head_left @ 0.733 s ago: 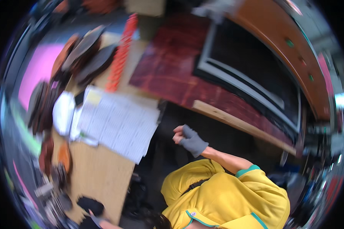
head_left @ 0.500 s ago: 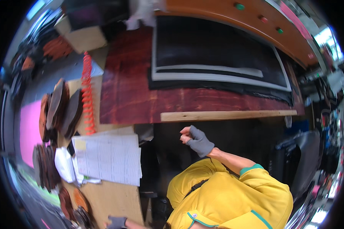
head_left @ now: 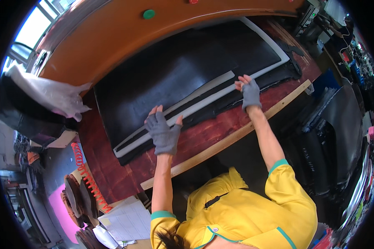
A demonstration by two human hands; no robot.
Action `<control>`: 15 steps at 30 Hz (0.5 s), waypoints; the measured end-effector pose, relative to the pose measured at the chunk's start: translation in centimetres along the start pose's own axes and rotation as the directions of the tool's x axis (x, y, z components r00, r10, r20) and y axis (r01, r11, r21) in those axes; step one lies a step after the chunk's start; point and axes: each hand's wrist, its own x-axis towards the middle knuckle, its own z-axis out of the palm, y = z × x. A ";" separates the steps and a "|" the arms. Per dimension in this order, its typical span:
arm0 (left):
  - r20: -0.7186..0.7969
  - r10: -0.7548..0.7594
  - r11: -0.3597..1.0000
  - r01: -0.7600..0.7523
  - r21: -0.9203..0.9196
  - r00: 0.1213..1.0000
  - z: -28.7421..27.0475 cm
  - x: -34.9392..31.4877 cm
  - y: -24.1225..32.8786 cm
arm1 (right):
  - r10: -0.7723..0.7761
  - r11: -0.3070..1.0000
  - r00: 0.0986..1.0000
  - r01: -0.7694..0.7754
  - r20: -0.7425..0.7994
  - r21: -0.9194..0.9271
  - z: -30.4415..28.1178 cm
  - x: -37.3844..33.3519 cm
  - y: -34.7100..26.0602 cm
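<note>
Both my hands wear grey fingerless gloves. With fingers spread, my left hand rests over the front edge of a large black sheet. A long pale strip lies on that sheet, its left part passing by my left fingertips. Along the front edge runs a white border, partly hidden beneath my left hand. Farther right, my right hand is at the same border, its fingers slightly bent and apart, with nothing seen in them. A rough-edged black layer sticks out under the border.
The dark red board has a wooden batten on its near edge. An orange machine panel with buttons curves behind it. At left are a red coiled hose, shoe soles and papers; black sheets hang at right.
The view has swung toward the board. My left hand has come up from the paper-covered table to the black sheet, and my right hand has reached forward and opened out onto its border.
</note>
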 end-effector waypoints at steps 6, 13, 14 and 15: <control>0.052 0.118 0.961 -0.127 0.245 0.992 5.8 5.2 3.5 | 0.218 0.943 0.795 -0.321 0.566 0.088 3.3 6.0 -2.3; -0.178 -0.364 0.837 0.237 -0.494 0.914 8.8 9.2 2.8 | -0.155 0.563 0.711 0.634 0.686 -0.529 8.6 8.9 -6.7; -0.147 -0.445 0.766 0.291 -0.574 0.883 9.1 9.5 2.7 | -0.288 0.191 0.626 0.779 0.725 -0.597 9.2 9.0 -6.6; -0.156 -0.531 0.693 0.321 -0.646 0.833 9.2 9.6 2.5 | -0.129 0.236 0.710 0.700 0.693 -0.674 9.8 8.9 -6.2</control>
